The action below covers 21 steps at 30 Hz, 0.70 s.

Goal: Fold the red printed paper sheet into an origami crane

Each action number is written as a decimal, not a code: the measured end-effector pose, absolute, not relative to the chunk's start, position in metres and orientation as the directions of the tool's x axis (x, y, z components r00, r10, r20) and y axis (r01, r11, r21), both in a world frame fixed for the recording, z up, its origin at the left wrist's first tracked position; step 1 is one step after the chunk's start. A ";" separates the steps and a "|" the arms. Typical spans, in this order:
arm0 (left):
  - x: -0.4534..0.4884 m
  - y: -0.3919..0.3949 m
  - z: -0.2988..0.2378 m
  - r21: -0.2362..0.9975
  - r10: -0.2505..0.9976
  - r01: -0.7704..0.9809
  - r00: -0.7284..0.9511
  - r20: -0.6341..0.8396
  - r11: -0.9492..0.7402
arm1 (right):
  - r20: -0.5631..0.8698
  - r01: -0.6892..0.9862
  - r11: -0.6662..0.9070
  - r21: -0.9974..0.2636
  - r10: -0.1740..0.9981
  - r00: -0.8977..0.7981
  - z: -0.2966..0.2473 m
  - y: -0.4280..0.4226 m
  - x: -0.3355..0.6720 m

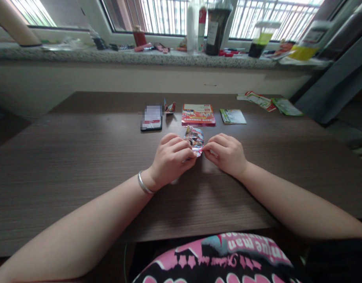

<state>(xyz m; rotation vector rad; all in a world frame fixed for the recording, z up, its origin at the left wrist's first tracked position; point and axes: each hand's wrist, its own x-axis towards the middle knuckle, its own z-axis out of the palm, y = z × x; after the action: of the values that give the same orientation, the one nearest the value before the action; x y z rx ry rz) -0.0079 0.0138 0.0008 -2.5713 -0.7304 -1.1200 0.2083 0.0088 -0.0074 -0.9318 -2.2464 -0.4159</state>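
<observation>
My left hand (171, 155) and my right hand (225, 152) meet at the middle of the dark wooden table (80, 165). Both pinch a small folded piece of colourful printed paper (194, 138), which stands up between the fingertips. The left hand, with a silver bracelet on its wrist, grips the paper's near left side. The right hand's fingertips close on its near right edge. Just beyond the paper lies a red stack of printed sheets (198, 114).
A phone (152, 118) lies left of the stack, with a small folded paper figure (169, 107) beside it. A green-white leaflet (233, 116) and more flyers (268, 102) lie to the right. Bottles and jars (216, 25) crowd the windowsill.
</observation>
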 end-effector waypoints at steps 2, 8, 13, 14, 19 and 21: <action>-0.008 0.014 0.002 -0.023 0.348 0.535 0.580 0.736 -0.844 | 0.676 0.719 0.693 0.044 0.509 -0.532 -0.008 0.009 0.208; -0.008 0.013 0.002 -0.020 0.348 0.528 0.586 0.732 -0.849 | 0.671 0.738 0.674 0.045 0.526 -0.522 -0.007 0.008 0.208; -0.009 0.014 0.002 -0.018 0.349 0.521 0.596 0.723 -0.853 | 0.643 0.733 0.676 0.078 0.527 -0.555 -0.006 0.007 0.209; -0.010 0.015 0.001 -0.016 0.353 0.521 0.600 0.718 -0.853 | 0.640 0.737 0.672 0.076 0.534 -0.553 -0.006 0.008 0.210; -0.015 0.021 -0.003 0.007 0.415 0.566 0.595 0.689 -0.824 | 0.643 0.770 0.631 0.097 0.551 -0.532 -0.009 0.015 0.217; -0.018 0.024 -0.005 -0.007 0.431 0.591 0.596 0.678 -0.806 | 0.657 0.793 0.605 0.076 0.568 -0.496 -0.011 0.017 0.220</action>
<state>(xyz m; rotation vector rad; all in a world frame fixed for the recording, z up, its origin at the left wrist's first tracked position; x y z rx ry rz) -0.0182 0.0243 -0.0049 -2.5931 -0.8447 -1.0097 0.2203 0.0171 -0.0108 -1.0700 -2.2410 -0.4987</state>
